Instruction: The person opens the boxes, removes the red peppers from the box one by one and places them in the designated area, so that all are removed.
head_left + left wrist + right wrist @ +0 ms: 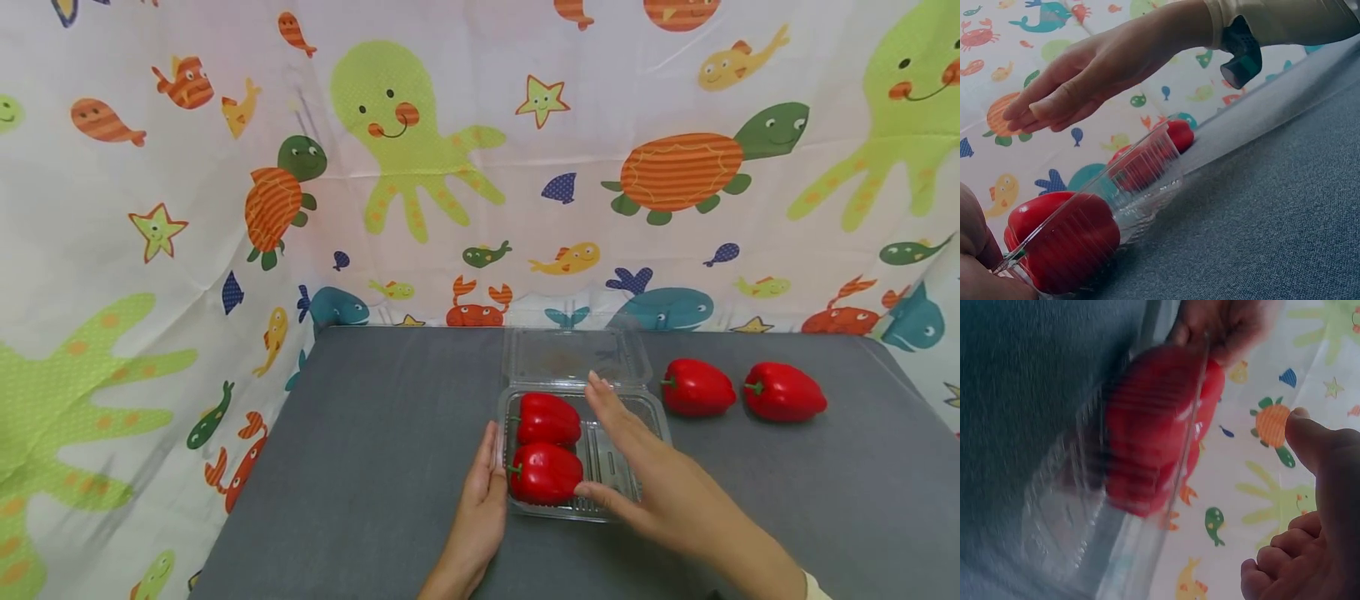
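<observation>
A clear plastic container [592, 515] stands with its lid [573, 357] folded back. Two red peppers [550, 419] [546, 473] lie in its left half, one behind the other. My left hand [476, 517] holds the container's left wall, fingers along the outside; in the left wrist view its thumb is at the rim near a pepper [1066, 240]. Above the container's right half hovers my right hand [667, 483], fingers extended, thumb apart, holding nothing. The right wrist view shows this hand [1316, 531] beside the container, not touching the peppers [1154, 425].
Two more red peppers [698, 387] [784, 392] lie on the grey table [360, 467] to the right of the lid. A curtain [465, 167] printed with sea animals hangs behind the table and along its left side.
</observation>
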A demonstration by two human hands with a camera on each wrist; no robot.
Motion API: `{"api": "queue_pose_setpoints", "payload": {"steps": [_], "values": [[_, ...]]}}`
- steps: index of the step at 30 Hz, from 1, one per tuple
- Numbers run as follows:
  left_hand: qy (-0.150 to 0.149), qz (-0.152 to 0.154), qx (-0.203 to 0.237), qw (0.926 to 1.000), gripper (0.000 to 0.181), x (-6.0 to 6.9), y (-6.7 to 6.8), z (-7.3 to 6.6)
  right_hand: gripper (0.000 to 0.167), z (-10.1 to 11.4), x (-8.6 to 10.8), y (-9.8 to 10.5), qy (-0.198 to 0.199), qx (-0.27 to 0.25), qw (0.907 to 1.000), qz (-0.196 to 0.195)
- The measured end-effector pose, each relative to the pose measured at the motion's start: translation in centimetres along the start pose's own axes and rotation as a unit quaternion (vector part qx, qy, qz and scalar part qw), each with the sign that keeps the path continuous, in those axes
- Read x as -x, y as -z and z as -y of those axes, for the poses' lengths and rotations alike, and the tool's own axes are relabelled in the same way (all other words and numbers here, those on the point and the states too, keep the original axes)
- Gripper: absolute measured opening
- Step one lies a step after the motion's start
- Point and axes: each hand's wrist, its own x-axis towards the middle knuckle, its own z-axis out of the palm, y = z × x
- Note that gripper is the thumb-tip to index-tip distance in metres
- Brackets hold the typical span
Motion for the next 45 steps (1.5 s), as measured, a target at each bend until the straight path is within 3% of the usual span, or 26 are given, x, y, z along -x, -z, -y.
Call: {"api": "queue_pose_setpoints", "payload": {"steps": [14,26,34,45], "values": [[-0.009,0.007,-0.004,0.9999,0.063,0.2,0.0,-0.1,0.112,1.1,-0.2,-2.9,0.032,-0.013,0.9993,0.017],[0.008,0.005,-0.007,0.9999,0.064,0.2,0.0,-0.2,0.108,1.4,-0.7,-4.4,0.029,-0.007,0.9986,0.045],[0.017,-0.002,-0.014,0.9998,0.064,0.1,0.0,-0.4,0.107,1.5,-0.9,-4.8,0.007,-0.016,0.9979,0.063],[0.015,0.003,-0.011,0.9998,0.064,0.0,0.0,-0.3,0.099,1.2,-1.1,-4.9,0.030,-0.003,0.9981,0.053]]}}
